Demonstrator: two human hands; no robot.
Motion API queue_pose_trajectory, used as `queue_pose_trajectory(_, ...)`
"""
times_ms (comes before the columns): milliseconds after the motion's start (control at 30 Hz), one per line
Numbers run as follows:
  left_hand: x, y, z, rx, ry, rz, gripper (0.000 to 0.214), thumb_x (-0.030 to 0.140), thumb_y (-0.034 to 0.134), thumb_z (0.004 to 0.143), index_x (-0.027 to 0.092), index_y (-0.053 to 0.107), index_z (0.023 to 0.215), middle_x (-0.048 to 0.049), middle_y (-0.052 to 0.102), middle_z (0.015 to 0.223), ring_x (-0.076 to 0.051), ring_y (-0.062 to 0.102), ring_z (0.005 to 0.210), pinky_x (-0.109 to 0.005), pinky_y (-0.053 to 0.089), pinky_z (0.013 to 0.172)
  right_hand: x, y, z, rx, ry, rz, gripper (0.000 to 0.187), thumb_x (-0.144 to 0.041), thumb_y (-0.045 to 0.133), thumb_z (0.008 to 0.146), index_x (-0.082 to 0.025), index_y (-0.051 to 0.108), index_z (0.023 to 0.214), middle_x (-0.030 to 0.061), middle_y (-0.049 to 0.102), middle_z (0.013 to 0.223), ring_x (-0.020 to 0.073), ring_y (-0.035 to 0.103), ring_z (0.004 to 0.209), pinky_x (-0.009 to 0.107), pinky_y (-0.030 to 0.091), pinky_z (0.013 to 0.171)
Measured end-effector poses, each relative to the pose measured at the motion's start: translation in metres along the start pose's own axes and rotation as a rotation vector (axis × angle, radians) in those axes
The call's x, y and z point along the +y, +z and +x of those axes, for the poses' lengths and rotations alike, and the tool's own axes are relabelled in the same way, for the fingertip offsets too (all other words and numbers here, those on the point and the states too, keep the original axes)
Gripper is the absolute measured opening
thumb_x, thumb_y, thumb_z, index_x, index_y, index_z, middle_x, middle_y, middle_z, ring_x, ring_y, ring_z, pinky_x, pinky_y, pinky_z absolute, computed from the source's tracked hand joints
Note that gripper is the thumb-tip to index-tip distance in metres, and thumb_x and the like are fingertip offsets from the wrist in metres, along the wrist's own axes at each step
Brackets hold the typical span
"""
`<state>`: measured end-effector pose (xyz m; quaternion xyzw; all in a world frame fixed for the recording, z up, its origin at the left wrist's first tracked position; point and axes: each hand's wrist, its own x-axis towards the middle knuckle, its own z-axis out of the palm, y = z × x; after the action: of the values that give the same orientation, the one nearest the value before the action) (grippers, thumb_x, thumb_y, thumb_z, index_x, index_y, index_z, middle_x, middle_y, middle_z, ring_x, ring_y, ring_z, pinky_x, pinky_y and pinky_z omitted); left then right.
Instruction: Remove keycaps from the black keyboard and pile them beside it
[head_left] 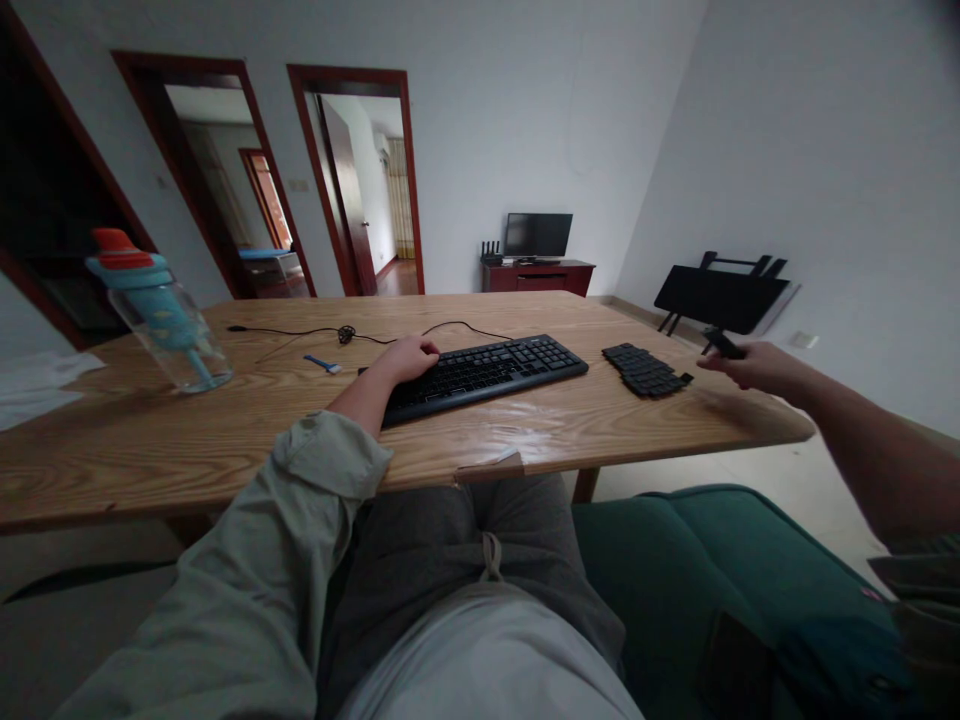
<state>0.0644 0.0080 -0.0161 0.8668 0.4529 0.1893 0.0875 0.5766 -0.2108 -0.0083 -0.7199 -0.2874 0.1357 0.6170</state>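
A black keyboard (pixel 487 372) lies across the wooden table (pixel 225 440). My left hand (pixel 409 358) rests on its left end with the fingers curled over the keys. To the right of the keyboard sits a pile of loose black keycaps (pixel 645 370). My right hand (pixel 742 365) hovers just right of that pile, near the table's right edge, closed around a small dark object (pixel 724 345) that I cannot name.
A clear water bottle (pixel 161 315) with a teal and orange lid stands at the table's left. A small blue tool (pixel 322 364) and a black cable (pixel 345 333) lie behind the keyboard. A green sofa cushion (pixel 720 580) is at my right. A folded black table (pixel 720 295) leans on the wall.
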Motion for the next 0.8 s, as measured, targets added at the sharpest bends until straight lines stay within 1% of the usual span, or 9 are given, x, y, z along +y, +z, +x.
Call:
queue_pose_trajectory(67,0.000,0.000,0.000,-0.001,0.003,-0.001,0.023,0.029,0.056,0.082,0.021,0.074,0.094,-0.0038,0.076,0.097,-0.018,0.068,0.088,-0.023,0.051,0.076,0.003,0.002,0.004,-0.165,0.069,-0.285,0.028,0.006,0.083,0.046,-0.014,0.068,0.059,0.0036,0.060,0.057,0.0116,0.044,0.046,0.021,0.025,0.037)
queue_pose_trajectory(100,0.000,0.000,0.000,-0.001,0.001,-0.004,0.023,0.028,0.056,0.083,0.020,0.074,0.094,-0.0040,0.076,0.096,-0.018,0.069,0.088,-0.023,0.051,0.076,0.005,0.003,0.006,-0.208,0.083,-0.385,0.025,0.003,0.083,0.049,-0.014,0.069,0.060,0.0046,0.060,0.057,0.0124,0.043,0.047,0.023,0.026,0.039)
queue_pose_trajectory(133,0.000,0.000,-0.001,-0.001,-0.003,-0.006,0.023,0.028,0.056,0.083,0.020,0.074,0.095,-0.0041,0.076,0.095,-0.018,0.069,0.087,-0.023,0.051,0.076,0.007,0.004,0.007,-0.214,0.089,-0.419,0.024,0.002,0.083,0.051,-0.014,0.069,0.060,0.0055,0.060,0.057,0.0130,0.043,0.048,0.024,0.026,0.040)
queue_pose_trajectory(267,0.001,-0.001,-0.001,-0.006,-0.015,-0.012,0.024,0.028,0.056,0.083,0.019,0.074,0.096,-0.0047,0.076,0.093,-0.018,0.069,0.085,-0.023,0.051,0.076,0.017,0.007,0.010,-0.204,0.126,-0.434,0.020,-0.002,0.083,0.057,-0.014,0.069,0.062,0.0050,0.054,0.053,0.0132,0.037,0.049,0.028,0.020,0.044)
queue_pose_trajectory(400,-0.001,0.001,0.000,0.007,-0.005,-0.012,0.023,0.029,0.057,0.083,0.020,0.074,0.096,-0.0045,0.076,0.096,-0.018,0.069,0.087,-0.023,0.052,0.077,0.015,0.008,0.011,-0.227,0.125,-0.533,0.017,-0.012,0.084,0.063,-0.016,0.067,0.064,0.0023,0.050,0.055,0.0138,0.037,0.052,0.027,0.017,0.045)
queue_pose_trajectory(500,-0.002,0.001,0.001,0.006,-0.003,-0.011,0.023,0.029,0.056,0.082,0.021,0.074,0.096,-0.0038,0.076,0.097,-0.018,0.069,0.089,-0.023,0.052,0.078,0.008,0.010,0.009,-0.189,0.199,-0.500,0.022,-0.011,0.086,0.059,-0.017,0.064,0.061,0.0018,0.050,0.058,0.0150,0.038,0.056,0.027,0.019,0.045)
queue_pose_trajectory(600,-0.002,0.001,0.001,0.003,0.000,-0.019,0.024,0.028,0.056,0.082,0.019,0.074,0.096,-0.0045,0.076,0.096,-0.019,0.069,0.088,-0.023,0.052,0.078,0.004,0.012,0.006,-0.194,0.213,-0.506,0.024,-0.011,0.086,0.057,-0.017,0.063,0.058,0.0026,0.049,0.057,0.0158,0.038,0.056,0.028,0.021,0.046)
queue_pose_trajectory(700,-0.002,0.001,0.001,0.003,0.001,-0.026,0.024,0.028,0.056,0.082,0.019,0.074,0.096,-0.0050,0.076,0.095,-0.019,0.068,0.087,-0.024,0.052,0.078,0.005,0.013,0.007,-0.234,0.222,-0.544,0.017,-0.014,0.083,0.064,-0.016,0.066,0.062,0.0036,0.051,0.057,0.0154,0.039,0.053,0.030,0.024,0.047)
queue_pose_trajectory(800,-0.003,0.002,0.002,0.004,0.006,-0.032,0.025,0.028,0.056,0.082,0.019,0.074,0.096,-0.0050,0.075,0.095,-0.019,0.068,0.087,-0.025,0.052,0.077,0.010,0.012,0.013,-0.312,0.160,-0.635,0.007,-0.019,0.076,0.074,-0.018,0.069,0.072,0.0050,0.055,0.061,0.0163,0.043,0.053,0.031,0.029,0.050)
